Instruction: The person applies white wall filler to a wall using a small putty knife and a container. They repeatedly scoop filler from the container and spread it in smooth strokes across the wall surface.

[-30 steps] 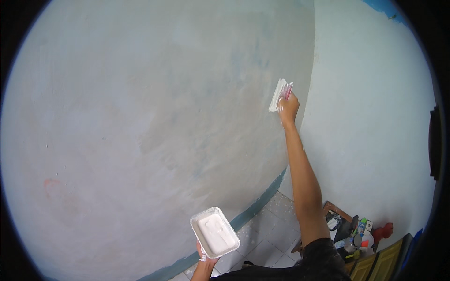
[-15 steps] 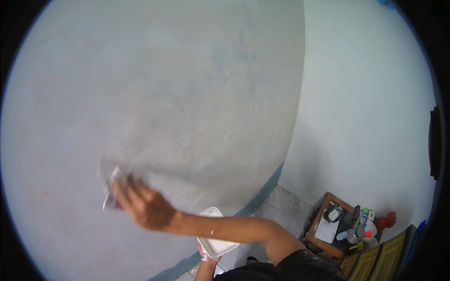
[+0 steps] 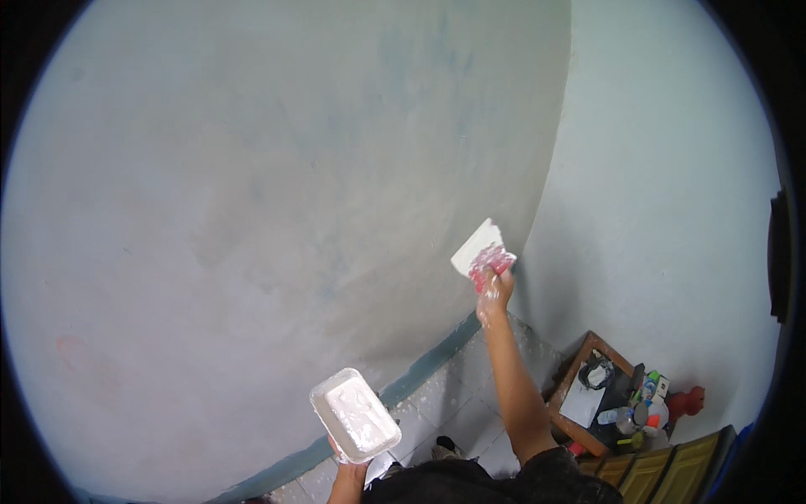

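Observation:
My right hand (image 3: 494,294) grips a putty scraper (image 3: 480,245), its pale blade and red handle smeared with white paste. It is raised in front of the grey wall, close to the corner with the paler wall. At the bottom centre, my left hand (image 3: 348,462) holds a shallow white tray (image 3: 388,433) from below and the side, with its fingers mostly hidden beneath. White putty (image 3: 361,418) coats the inside of the tray. The large wall (image 3: 277,210) before me is grey-white, with patchy, smoothed areas and faint blue stains.
A blue-green painted band (image 3: 437,361) runs along the wall's foot. Grey floor tiles (image 3: 462,412) carry white spatters. At the lower right stands a wooden table (image 3: 569,420) crowded with bottles, paper and small items, beside a yellowish panelled piece of furniture (image 3: 672,466).
My right hand has swung from the wall's lower left to the right near the corner, taking the scraper along. The tray, partly covered by my arm before, now shows fully and sits further left.

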Motion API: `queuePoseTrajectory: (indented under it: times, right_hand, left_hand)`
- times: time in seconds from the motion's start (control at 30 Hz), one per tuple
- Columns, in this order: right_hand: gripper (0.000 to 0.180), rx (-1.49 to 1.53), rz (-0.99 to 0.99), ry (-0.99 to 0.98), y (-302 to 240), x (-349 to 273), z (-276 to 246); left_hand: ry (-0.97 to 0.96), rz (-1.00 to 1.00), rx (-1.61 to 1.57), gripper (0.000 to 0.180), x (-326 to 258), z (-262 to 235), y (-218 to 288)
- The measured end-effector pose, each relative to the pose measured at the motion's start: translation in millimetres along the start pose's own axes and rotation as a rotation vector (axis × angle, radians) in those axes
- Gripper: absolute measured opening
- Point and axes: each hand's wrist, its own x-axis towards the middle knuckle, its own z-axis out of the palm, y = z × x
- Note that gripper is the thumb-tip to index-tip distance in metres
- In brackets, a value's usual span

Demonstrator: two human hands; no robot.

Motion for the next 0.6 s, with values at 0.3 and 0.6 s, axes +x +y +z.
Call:
queuePoseTrajectory:
  times: [0.3, 0.6]
  right_hand:
    - [0.020, -0.307, -0.321, -0.004, -22, 108, 38]
    - [0.017, -0.865, -0.783, -0.072, -82, 69, 151]
  left_hand:
    - [0.067, -0.033, -0.004, 0.069, 11, -33, 15]
    - [0.070, -0.029, -0.032, 0.066, -5, -1, 12]
